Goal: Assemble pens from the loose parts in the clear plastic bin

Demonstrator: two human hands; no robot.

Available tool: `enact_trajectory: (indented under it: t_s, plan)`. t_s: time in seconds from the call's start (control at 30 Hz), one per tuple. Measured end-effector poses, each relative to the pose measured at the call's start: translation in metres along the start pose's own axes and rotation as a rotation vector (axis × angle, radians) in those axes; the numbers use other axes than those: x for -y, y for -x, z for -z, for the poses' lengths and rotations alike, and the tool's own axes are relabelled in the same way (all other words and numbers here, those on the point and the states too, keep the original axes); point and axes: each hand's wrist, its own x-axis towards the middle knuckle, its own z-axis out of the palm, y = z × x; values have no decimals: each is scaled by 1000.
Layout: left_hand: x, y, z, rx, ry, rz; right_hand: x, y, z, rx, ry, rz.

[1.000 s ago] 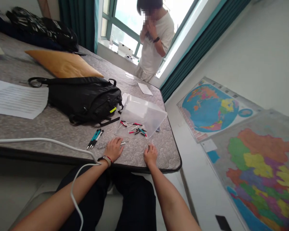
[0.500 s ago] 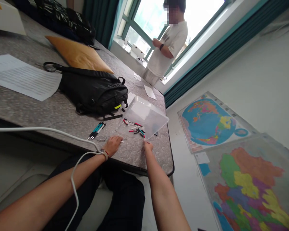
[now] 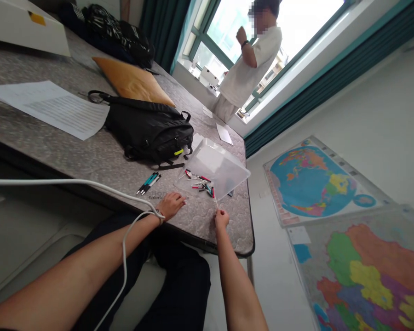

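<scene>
Right hand [image 3: 221,218]: at the near edge of the mattress [image 3: 89,161], grip pinched shut on a thin pen refill [image 3: 215,202] that slants up toward the parts pile.
Left hand [image 3: 171,203]: palm down on the mattress, fingers loosely curled; whether the grip holds anything cannot be told.
Pen parts [image 3: 202,184]: a small scatter of red, teal and black pieces at the mouth of a clear plastic tray [image 3: 217,166] tipped on its side.
Finished pens [image 3: 149,182]: a few teal and black ones lying together, left of the pile.
Backpack [image 3: 148,131]: black, behind the pens.
Other person [image 3: 250,59]: standing by the window, well apart.
</scene>
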Motion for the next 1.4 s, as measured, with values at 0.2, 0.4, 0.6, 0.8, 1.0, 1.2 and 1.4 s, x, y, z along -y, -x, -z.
enact_trajectory:
  t_s: [0.2,0.4,0.6,0.8,1.0,1.2,1.4]
  plan:
    - [1,0,-4,-59,-101,-58,12,34,55,40,90,326]
    - [0,2,-4,-91,-176,-93,80,65,82,331,267,737]
    - [0,2,-3,-97,-207,-84,128,78,77,387,556,857]
    - [-4,3,0,-81,-222,-108,144,79,59,393,644,871]
    - [-3,3,0,-94,-172,-108,146,82,23,363,523,889]
    - [-1,2,-4,-88,-177,-101,125,88,7,326,264,800]
    - [-1,2,-4,-93,-177,-73,113,74,21,185,-233,494]
